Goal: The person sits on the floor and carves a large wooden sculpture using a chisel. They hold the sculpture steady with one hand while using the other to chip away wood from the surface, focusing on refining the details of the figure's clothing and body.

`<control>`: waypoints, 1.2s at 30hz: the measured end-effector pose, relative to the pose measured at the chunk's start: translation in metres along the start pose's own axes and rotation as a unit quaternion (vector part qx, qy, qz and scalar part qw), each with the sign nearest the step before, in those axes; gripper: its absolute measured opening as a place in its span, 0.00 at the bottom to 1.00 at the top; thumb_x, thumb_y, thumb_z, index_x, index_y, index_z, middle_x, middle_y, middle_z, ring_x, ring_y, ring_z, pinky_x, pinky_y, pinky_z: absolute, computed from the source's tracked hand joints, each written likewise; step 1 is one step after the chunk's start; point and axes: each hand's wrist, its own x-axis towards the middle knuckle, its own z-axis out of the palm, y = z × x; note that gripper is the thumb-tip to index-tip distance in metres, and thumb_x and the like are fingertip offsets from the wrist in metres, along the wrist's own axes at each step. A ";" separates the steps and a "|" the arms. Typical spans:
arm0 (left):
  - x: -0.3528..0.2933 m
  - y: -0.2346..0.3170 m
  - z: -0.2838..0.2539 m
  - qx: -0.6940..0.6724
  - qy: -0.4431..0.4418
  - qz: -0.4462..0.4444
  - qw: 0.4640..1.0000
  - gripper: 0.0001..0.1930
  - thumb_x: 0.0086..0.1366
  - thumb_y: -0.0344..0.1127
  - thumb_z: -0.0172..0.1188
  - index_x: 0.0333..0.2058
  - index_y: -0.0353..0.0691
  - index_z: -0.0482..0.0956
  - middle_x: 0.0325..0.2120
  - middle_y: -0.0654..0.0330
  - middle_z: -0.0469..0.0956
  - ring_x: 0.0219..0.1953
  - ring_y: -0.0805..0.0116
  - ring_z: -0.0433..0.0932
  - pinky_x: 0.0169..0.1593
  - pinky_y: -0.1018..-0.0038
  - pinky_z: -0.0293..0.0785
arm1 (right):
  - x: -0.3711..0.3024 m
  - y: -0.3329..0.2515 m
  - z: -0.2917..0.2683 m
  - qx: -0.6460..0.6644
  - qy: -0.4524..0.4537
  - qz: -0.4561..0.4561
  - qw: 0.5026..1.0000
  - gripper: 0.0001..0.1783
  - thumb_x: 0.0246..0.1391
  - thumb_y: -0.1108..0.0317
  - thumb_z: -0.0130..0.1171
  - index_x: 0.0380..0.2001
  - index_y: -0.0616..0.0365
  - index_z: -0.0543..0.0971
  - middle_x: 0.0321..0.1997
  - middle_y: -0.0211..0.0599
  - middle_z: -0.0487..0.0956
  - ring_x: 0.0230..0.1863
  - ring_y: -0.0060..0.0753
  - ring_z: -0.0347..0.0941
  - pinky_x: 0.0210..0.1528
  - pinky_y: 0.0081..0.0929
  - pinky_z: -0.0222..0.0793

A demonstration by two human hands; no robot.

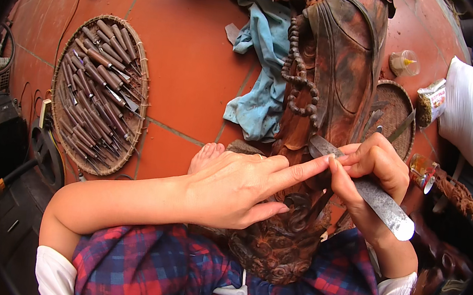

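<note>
My right hand (381, 168) pinches a flat grey metal scraper (383, 208) with a bright rounded end. The strip slants across the palm, its other end over the wood. My left hand (232, 184) reaches across from the left with its fingers stretched out. Its index fingertip meets the scraper beside my right thumb; whether it presses is hard to tell. Beneath both hands lies a dark brown carved wooden statue (343, 61), with draped folds and a carved string of beads (293, 55). Its ornate lower end (271, 255) rests between my legs, and my hands hide part of its middle.
At the left, a round woven tray (144, 100) holds many wooden-handled carving chisels (95, 89). A blue cloth (261, 75) lies beside the statue. Rightward are another woven tray (410, 108), a small tub (404, 63), a white sack (469, 117) and a glass jar (420, 167).
</note>
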 end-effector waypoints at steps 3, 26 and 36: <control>-0.001 -0.004 0.002 0.001 0.013 0.022 1.000 0.45 0.61 0.37 0.64 0.73 0.53 0.49 0.33 0.55 0.72 0.28 0.52 0.78 0.30 0.59 0.74 | -0.005 0.001 -0.003 -0.021 -0.021 -0.021 0.999 0.15 0.40 0.81 0.73 0.17 0.61 0.73 0.22 0.37 0.76 0.26 0.32 0.79 0.34 0.28 0.79; -0.002 -0.002 0.002 0.001 -0.012 0.010 1.000 0.46 0.60 0.35 0.64 0.74 0.55 0.48 0.31 0.55 0.72 0.29 0.54 0.77 0.32 0.61 0.74 | 0.003 -0.011 -0.012 -0.062 -0.100 -0.053 0.992 0.12 0.37 0.82 0.67 0.16 0.61 0.72 0.20 0.39 0.73 0.25 0.41 0.78 0.30 0.30 0.76; -0.001 -0.003 0.004 0.001 0.016 0.024 1.000 0.47 0.61 0.36 0.64 0.74 0.56 0.47 0.32 0.57 0.73 0.30 0.54 0.78 0.30 0.61 0.74 | 0.008 -0.014 -0.012 -0.062 -0.106 -0.048 0.991 0.16 0.39 0.84 0.69 0.16 0.61 0.69 0.22 0.38 0.75 0.30 0.38 0.81 0.40 0.35 0.80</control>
